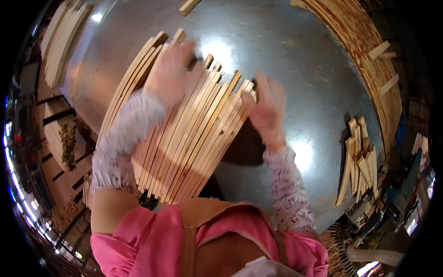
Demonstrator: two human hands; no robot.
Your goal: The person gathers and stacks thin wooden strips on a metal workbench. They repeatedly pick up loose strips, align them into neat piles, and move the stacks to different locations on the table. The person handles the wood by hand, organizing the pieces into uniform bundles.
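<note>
A row of long, pale wooden strips (198,124) lies side by side on a grey metal table (221,27), slanting from near my body toward the far side, their far ends uneven. Over the far left part of the row is my left hand (173,74), smeared by motion, so its grip cannot be made out. My right hand (267,106) is at the far right corner of the row, its thumb over the end of the outermost strips and its fingers along their outer side, slightly blurred. A few more strips (134,74) lie left of the row, partly hidden behind my left forearm.
Short wooden pieces (360,161) are heaped at the table's right edge. Rough brown boards (364,55) curve along the far right, with small offcuts on them. Stacked pale boards (64,41) stand at far left, above a bundle of timber (62,138). One loose piece (189,6) lies at the far edge.
</note>
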